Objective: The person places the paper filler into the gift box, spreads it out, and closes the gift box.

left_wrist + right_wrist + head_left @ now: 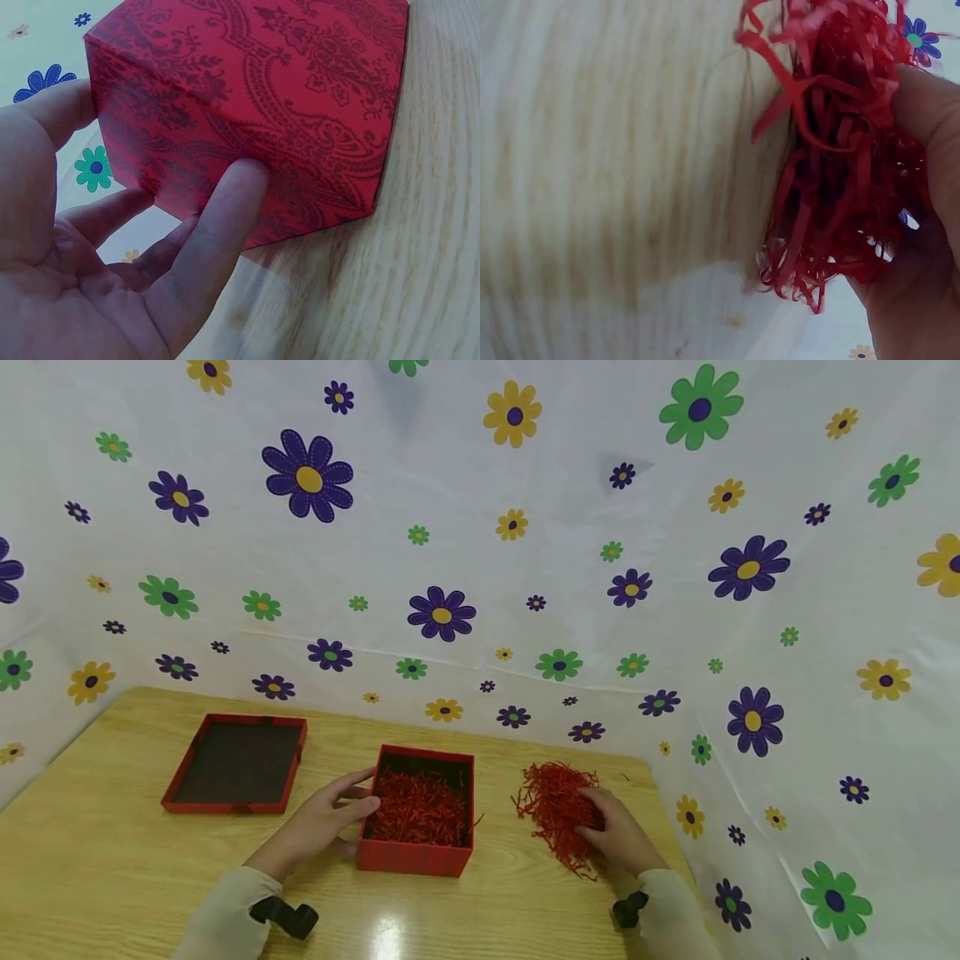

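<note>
A red box (415, 857) with a dark paisley pattern stands lidless on the table, partly filled with red shredded paper (420, 810). Against its left side rests my left hand (327, 814); in the left wrist view the fairly straight fingers (225, 199) touch the patterned wall. To the right of the box, my right hand (618, 831) grips a loose bundle of red shredded paper (557, 806). Strands fill the space between thumb and fingers in the right wrist view, and the bundle (840, 142) hides some of the fingertips.
The red lid (240, 764) lies at the left with its dark inside facing up. Some strands poke over the box's right rim. A flower-printed white sheet (465, 560) hangs behind the wooden table (97, 860) and along its right side.
</note>
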Available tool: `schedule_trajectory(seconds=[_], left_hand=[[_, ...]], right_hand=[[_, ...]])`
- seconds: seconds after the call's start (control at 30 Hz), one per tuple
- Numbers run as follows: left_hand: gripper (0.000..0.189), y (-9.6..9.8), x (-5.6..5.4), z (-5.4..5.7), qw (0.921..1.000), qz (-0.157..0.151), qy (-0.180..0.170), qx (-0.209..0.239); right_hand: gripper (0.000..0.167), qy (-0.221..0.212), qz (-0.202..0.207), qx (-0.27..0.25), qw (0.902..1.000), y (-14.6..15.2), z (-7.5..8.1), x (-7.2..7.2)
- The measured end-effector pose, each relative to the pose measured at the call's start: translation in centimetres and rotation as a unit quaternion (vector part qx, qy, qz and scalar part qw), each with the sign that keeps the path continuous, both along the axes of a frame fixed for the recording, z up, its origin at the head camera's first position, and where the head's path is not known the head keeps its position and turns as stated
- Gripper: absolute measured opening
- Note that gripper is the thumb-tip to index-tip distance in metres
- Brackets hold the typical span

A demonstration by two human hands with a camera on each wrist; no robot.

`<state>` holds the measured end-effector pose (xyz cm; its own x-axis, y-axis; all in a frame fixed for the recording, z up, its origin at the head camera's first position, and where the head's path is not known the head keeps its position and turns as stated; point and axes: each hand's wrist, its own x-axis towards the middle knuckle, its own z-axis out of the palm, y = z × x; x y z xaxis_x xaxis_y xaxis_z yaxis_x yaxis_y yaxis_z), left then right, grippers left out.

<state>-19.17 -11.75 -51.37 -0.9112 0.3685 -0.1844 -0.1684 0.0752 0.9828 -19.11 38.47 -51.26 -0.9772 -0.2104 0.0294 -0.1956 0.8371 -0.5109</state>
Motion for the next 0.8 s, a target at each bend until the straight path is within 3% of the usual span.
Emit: schedule_trajectory(seconds=[0.13,0.27,0.47,0.67,0.8], left_hand=[[0.069,0.0,0.0,0.1,1.0000,0.000,0.001,-0.002],[0.070,0.0,0.0,0.1,1.0000,0.000,0.000,0.000],[0.069,0.0,0.0,0.1,1.0000,0.002,0.002,0.000],[0.071,0.0,0.0,0.0,1.0000,0.001,0.003,-0.001],[0.068,0.0,0.1,0.1,1.0000,-0.002,0.004,-0.002]], right_hand=[[0.046,0.021,-0.017,0.000,0.9996,-0.1,0.2,-0.1],[0.040,0.036,-0.029,-0.010,0.9989,0.0,0.2,0.0],[0.037,0.054,-0.039,-0.035,0.9972,0.2,0.6,0.2],[0.050,0.036,-0.052,-0.046,0.9969,-0.1,1.7,0.4],[0.040,0.044,-0.058,-0.043,0.9964,-0.4,2.2,0.6]])
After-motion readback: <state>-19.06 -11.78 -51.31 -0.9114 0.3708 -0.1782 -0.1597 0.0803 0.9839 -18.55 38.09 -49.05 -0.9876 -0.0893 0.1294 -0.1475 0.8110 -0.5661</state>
